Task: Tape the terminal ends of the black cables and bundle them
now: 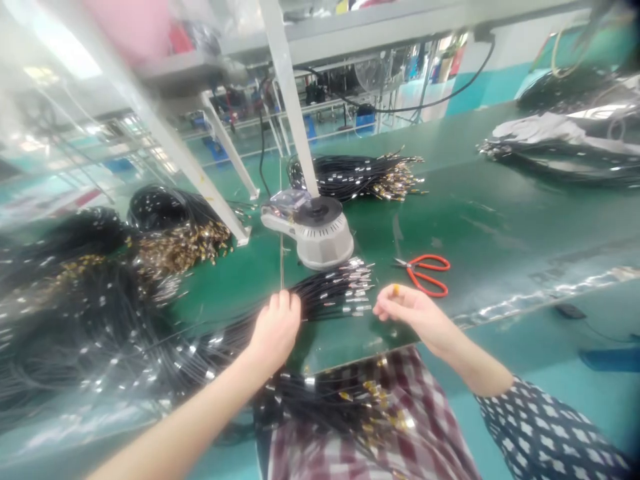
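Note:
My left hand [277,328] is closed at the near side of a bundle of black cables [317,293], its curled fingers over some of them; the fingertips are hidden. The bundle's silver connector ends [359,288] point to the right. Just right of those ends, my right hand [407,310] has thumb and fingers pinched together, and whatever they may hold is too small to make out. A bit of yellow shows on one of its fingers. Red-handled scissors [429,275] lie on the green table right behind this hand.
A grey-white tape dispenser [325,233] stands behind the bundle, beside a white post [290,93]. More black cables [360,177] lie behind it, with large heaps [95,327] at left. Gold-ended cables [360,407] hang across my lap. Wrapped cables [565,150] lie far right on the green table [480,220].

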Motion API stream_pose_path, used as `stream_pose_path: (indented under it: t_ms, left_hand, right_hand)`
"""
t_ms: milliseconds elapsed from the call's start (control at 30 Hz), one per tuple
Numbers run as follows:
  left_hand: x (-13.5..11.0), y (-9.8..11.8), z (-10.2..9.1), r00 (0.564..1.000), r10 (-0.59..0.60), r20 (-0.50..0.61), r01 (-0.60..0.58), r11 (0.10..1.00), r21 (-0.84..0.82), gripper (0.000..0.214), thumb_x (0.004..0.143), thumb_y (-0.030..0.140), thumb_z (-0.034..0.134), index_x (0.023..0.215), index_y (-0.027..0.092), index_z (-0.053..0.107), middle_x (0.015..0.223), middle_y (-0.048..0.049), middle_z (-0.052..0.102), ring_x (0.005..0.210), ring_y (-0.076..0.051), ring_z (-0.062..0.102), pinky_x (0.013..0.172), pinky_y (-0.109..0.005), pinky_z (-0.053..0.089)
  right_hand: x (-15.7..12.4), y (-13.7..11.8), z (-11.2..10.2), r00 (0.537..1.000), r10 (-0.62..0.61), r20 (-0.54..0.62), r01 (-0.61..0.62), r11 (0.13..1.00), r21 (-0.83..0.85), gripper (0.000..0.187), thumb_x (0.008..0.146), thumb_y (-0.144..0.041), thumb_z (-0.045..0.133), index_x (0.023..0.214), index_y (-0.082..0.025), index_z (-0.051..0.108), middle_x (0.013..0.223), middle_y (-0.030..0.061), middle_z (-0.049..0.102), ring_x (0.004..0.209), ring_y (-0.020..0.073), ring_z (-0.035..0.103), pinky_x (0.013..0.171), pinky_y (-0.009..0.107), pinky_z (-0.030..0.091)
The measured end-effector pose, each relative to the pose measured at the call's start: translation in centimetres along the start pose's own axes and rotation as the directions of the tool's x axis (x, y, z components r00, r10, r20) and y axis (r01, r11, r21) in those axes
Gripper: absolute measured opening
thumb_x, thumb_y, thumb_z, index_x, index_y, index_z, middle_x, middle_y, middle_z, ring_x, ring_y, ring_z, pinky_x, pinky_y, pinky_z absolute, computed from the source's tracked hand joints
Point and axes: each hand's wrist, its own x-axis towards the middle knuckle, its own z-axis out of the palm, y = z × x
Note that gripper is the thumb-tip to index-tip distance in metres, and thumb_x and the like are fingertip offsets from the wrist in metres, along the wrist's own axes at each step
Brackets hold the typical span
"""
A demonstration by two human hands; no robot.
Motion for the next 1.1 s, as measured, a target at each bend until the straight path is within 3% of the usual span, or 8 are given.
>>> stream_pose_path:
  t_ms: [233, 367, 600, 733, 867, 1000, 1067, 1100]
  left_hand:
    - [-0.4, -0.7, 0.0, 0.997, 0.041, 0.059, -0.037, 0.997, -0.069, 0.033, 0.076, -0.006, 0.040, 0.095, 0.008, 0.063, 0.104, -0.0201, 0.063, 0.088, -0.028, 0.063, 0.073, -0.038, 0.053]
    - [-0.9, -1.3, -0.6, 0.998, 0.005, 0.066, 0.006, 0.985, -0.173, 0.027, 0.075, -0.001, 0.043, 0.091, 0.012, 0.060, 0.101, -0.0174, 0.065, 0.094, -0.031, 0.063, 0.082, -0.044, 0.050]
    - [0.0, -1.8, -2.0, 0.972, 0.000, 0.233, 0.109, 0.885, -0.453, 0.018, 0.075, 0.009, 0.048, 0.087, 0.021, 0.055, 0.072, 0.0006, 0.065, 0.064, -0.018, 0.062, 0.062, -0.026, 0.048]
    - [1.0, -2.3, -2.5, 0.913, 0.033, 0.406, 0.273, 0.691, -0.670, 0.011, 0.081, 0.026, 0.056, 0.085, 0.021, 0.065, 0.081, -0.0020, 0.072, 0.076, -0.022, 0.066, 0.072, -0.030, 0.048]
    - [1.6, -3.6, -3.3, 0.923, -0.035, 0.384, 0.349, 0.502, -0.792, 0.022, 0.082, 0.036, 0.059, 0.069, 0.018, 0.064, 0.075, -0.0034, 0.067, 0.076, -0.022, 0.062, 0.072, -0.031, 0.047]
    - [0.8, -5.3, -4.8, 0.888, -0.036, 0.458, 0.457, 0.178, -0.872, 0.024, 0.078, 0.037, 0.067, 0.068, 0.017, 0.060, 0.055, 0.0023, 0.055, 0.046, -0.012, 0.048, 0.049, -0.025, 0.038]
    - [-0.4, -6.1, -5.4, 0.904, -0.171, 0.393, 0.396, -0.017, -0.918, 0.028, 0.076, 0.037, 0.073, 0.065, 0.017, 0.057, 0.048, 0.0060, 0.045, 0.040, -0.008, 0.036, 0.044, -0.022, 0.027]
    - [-1.1, -6.5, -5.5, 0.902, -0.290, 0.319, 0.294, -0.126, -0.947, 0.031, 0.076, 0.036, 0.074, 0.062, 0.017, 0.054, 0.046, 0.0076, 0.041, 0.039, -0.007, 0.032, 0.043, -0.022, 0.023]
  right_hand:
    - [0.4, 1.0, 0.4, 1.000, -0.001, -0.020, 0.002, 0.999, 0.042, 0.032, 0.074, -0.045, 0.076, 0.077, -0.017, 0.062, 0.074, 0.0032, 0.070, 0.065, 0.0139, 0.061, 0.067, 0.028, 0.046]
    - [0.7, 1.4, 0.0, 0.989, -0.064, -0.134, 0.079, 0.991, 0.105, 0.030, 0.074, -0.043, 0.077, 0.076, -0.017, 0.062, 0.070, 0.0013, 0.067, 0.064, 0.0128, 0.058, 0.066, 0.027, 0.046]
    - [1.2, 3.0, -0.5, 0.938, -0.167, -0.305, 0.214, 0.968, 0.128, 0.026, 0.078, -0.042, 0.075, 0.078, -0.021, 0.060, 0.068, -0.0025, 0.059, 0.065, 0.0114, 0.054, 0.065, 0.024, 0.046]
    - [1.0, 3.5, -0.6, 0.927, -0.204, -0.315, 0.240, 0.968, 0.079, 0.023, 0.080, -0.039, 0.073, 0.077, -0.021, 0.060, 0.066, -0.0015, 0.059, 0.063, 0.0123, 0.054, 0.063, 0.024, 0.047]
    - [1.0, 3.5, -0.6, 0.929, -0.206, -0.307, 0.229, 0.973, 0.040, 0.023, 0.081, -0.041, 0.072, 0.078, -0.021, 0.060, 0.067, -0.0009, 0.059, 0.063, 0.0127, 0.054, 0.062, 0.024, 0.047]
    - [0.7, 3.6, -0.5, 0.936, -0.180, -0.301, 0.176, 0.983, -0.040, 0.025, 0.081, -0.045, 0.070, 0.078, -0.022, 0.060, 0.069, 0.0006, 0.059, 0.065, 0.0154, 0.056, 0.063, 0.027, 0.049]
    - [0.6, 3.9, -0.7, 0.936, -0.165, -0.310, 0.147, 0.986, -0.080, 0.025, 0.081, -0.048, 0.069, 0.079, -0.024, 0.060, 0.070, 0.0016, 0.059, 0.066, 0.0177, 0.057, 0.064, 0.030, 0.050]
    - [0.6, 4.1, -1.0, 0.935, -0.165, -0.315, 0.140, 0.985, -0.101, 0.025, 0.080, -0.049, 0.069, 0.080, -0.025, 0.061, 0.070, 0.0022, 0.059, 0.067, 0.0192, 0.057, 0.065, 0.032, 0.051]
